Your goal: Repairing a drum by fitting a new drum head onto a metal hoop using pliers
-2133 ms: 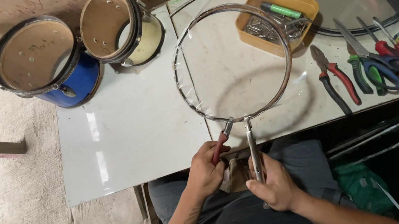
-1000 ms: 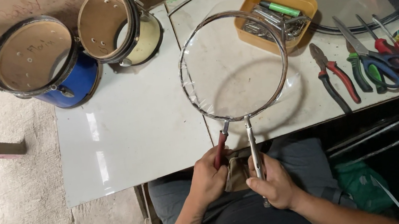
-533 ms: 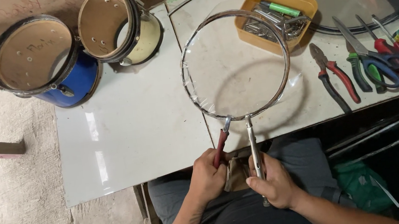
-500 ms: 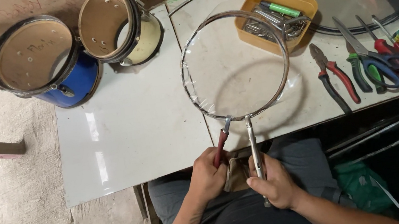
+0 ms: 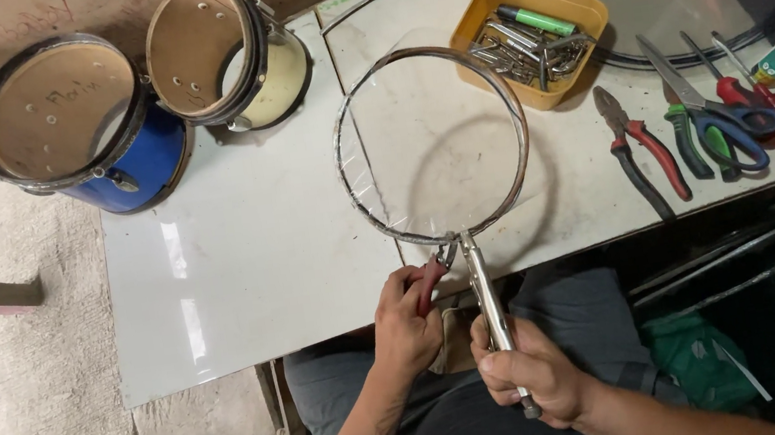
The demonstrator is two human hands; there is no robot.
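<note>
While the white worktop [image 5: 243, 268] carries a blue drum shell [image 5: 82, 129] and a cream drum shell [image 5: 228, 53] at its far left, a metal hoop [image 5: 432, 140] with clear film across it stands raised above the near edge, its lowest point straight ahead of both hands. The right hand [image 5: 531, 374] is clenched round silver locking pliers [image 5: 488, 299], whose long axis runs up to that point. The left hand [image 5: 404, 321], equally near, grips red-handled pliers [image 5: 432, 280] angled toward the same spot. Loose pliers [image 5: 641, 152] and scissors [image 5: 710, 106] lie well right.
</note>
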